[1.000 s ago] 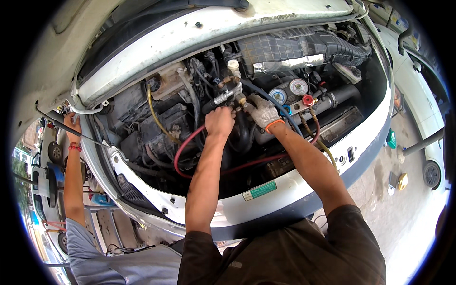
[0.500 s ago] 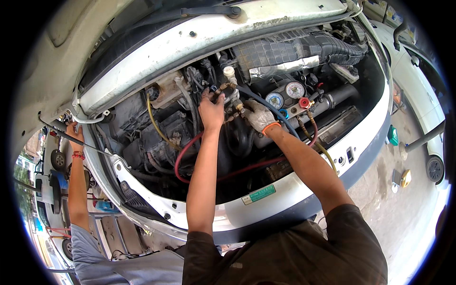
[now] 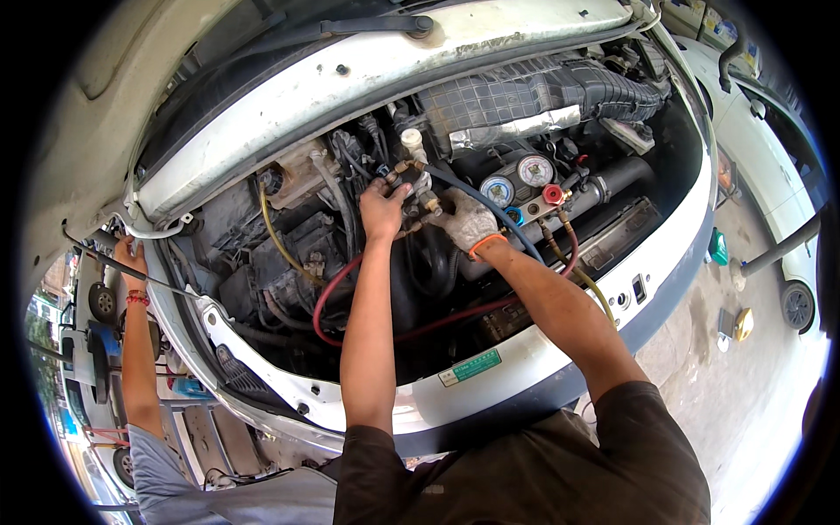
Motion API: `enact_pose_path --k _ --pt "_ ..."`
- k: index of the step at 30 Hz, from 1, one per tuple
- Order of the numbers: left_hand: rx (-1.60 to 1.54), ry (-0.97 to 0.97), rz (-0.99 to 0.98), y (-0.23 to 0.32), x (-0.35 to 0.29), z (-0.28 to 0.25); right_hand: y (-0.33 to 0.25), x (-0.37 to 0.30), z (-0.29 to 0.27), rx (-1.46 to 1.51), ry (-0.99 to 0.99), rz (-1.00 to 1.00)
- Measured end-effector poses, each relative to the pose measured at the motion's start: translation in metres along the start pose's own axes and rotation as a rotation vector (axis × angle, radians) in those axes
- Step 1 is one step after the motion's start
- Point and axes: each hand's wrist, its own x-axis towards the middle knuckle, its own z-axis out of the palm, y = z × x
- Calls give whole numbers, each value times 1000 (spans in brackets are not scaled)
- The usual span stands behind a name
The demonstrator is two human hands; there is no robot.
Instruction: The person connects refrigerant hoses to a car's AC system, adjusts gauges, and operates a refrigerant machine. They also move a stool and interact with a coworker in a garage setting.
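We close our bare left hand (image 3: 382, 208) and gloved right hand (image 3: 468, 223) on the brass hose fitting (image 3: 411, 175) lying between them, just above.

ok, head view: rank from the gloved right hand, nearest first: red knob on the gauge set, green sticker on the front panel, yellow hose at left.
1. red knob, just to the right of the right hand, below the two gauges.
2. yellow hose, left of both hands, beyond the left hand.
3. green sticker, low on the white front panel, toward the person.
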Motion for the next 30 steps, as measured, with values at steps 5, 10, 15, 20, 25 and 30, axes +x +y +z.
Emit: enact_pose_path --k 5,10,15,20,25,30 --pt "32 -33 -11 5 -1 -3 -1 2 -3 -28 -35 19" --pt "202 38 33 12 -8 -1 -15 -8 -9 -110 -18 -3" --pt "282 45 58 22 -9 -2 -6 -3 -5 -97 -21 7" --pt "250 65 85 21 -10 1 16 8 0 138 -41 11" --pt "225 61 64 16 -9 -3 6 3 -1 -16 -28 -11" --pt "92 -5 20 13 -7 -6 3 -1 0 -169 -7 -58"
